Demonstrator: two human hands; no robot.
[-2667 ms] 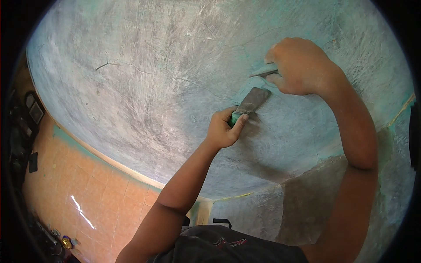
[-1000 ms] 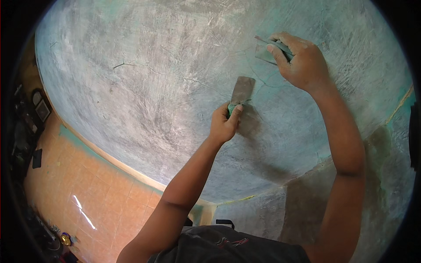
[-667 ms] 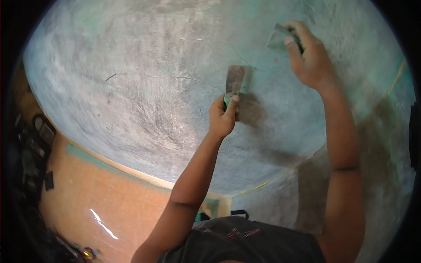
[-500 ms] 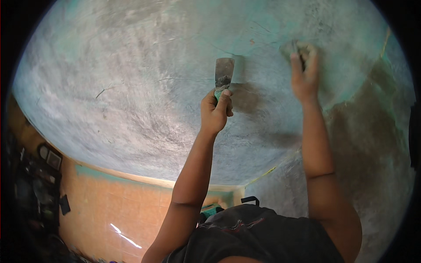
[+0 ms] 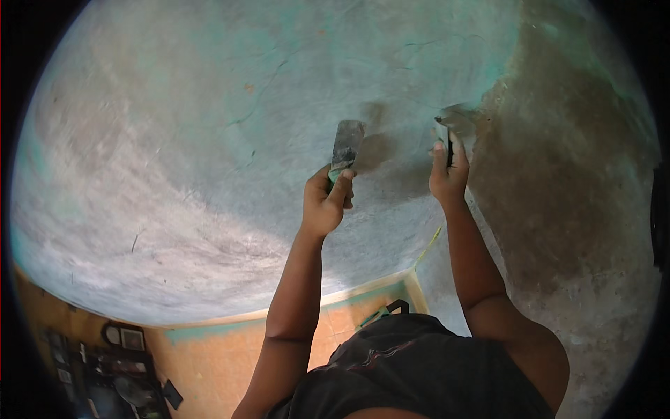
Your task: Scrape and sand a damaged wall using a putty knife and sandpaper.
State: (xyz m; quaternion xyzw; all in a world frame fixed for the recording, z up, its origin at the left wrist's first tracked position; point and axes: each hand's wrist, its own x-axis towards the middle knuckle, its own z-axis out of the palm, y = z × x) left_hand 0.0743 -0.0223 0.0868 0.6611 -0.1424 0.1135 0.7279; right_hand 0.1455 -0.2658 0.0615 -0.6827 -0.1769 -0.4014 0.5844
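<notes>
My left hand (image 5: 326, 202) is closed round the green handle of a putty knife (image 5: 349, 137). Its broad metal blade points up, and dark grey paste clings near the base of the blade. To the right, my right hand (image 5: 450, 174) grips a thin flat scraper (image 5: 442, 131), seen nearly edge-on with a dark line along one side. A small dark lump sits at its top end. Both tools are in front of a wall (image 5: 279, 91) with patchy whitish, grey and green paint; whether the scraper touches it I cannot tell.
A large bare brown-grey patch (image 5: 551, 174) covers the wall to the right, beside a corner. Thin cracks run across the painted part. Below lies an orange tiled floor (image 5: 216, 363), with dark cluttered objects (image 5: 118, 370) at the lower left.
My right hand has come down and closer to my left hand with the scraper, which was blurred at the wall earlier. The view has shifted rightward. My left hand still holds the putty knife.
</notes>
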